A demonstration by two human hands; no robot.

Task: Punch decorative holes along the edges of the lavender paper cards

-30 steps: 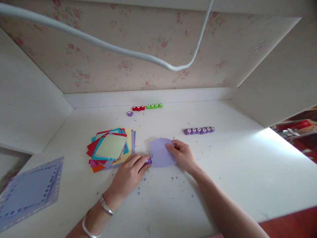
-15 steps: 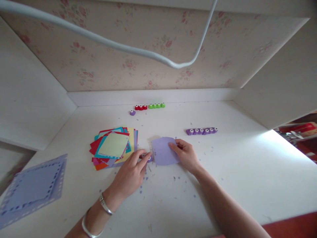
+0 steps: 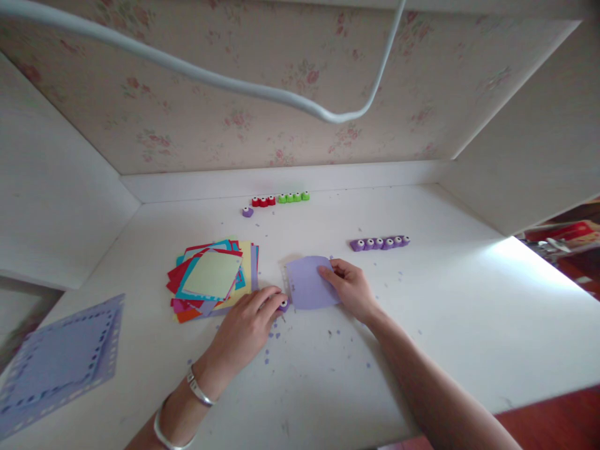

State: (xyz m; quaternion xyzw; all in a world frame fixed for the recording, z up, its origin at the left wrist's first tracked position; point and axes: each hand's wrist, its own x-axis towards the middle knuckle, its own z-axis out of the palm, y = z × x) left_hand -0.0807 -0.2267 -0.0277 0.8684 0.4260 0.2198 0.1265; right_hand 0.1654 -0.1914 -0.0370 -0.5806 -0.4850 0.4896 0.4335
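Note:
My right hand (image 3: 349, 289) pinches the right edge of a purple paper sheet (image 3: 309, 284), thumb on top. Small cut-outs run along the sheet's left edge. Beside that edge, my left hand (image 3: 255, 319) has its fingers closed around a small purple craft punch (image 3: 284, 304) with a white button on top. The fingers hide most of the punch, and whether the paper sits in its slot I cannot tell. Tiny purple paper bits (image 3: 272, 337) lie scattered below my hands.
A pile of coloured paper (image 3: 213, 273) lies left of my hands. Punched purple sheets (image 3: 65, 356) rest at the far left. Purple punches (image 3: 379, 244) line up at right; red punches (image 3: 263, 201), green punches (image 3: 294, 197) and a single purple punch (image 3: 247, 212) stand near the back wall.
My left fingers have shifted slightly over the punch by the sheet's left edge. My right hand keeps its hold on the paper. The whole view has shifted a little.

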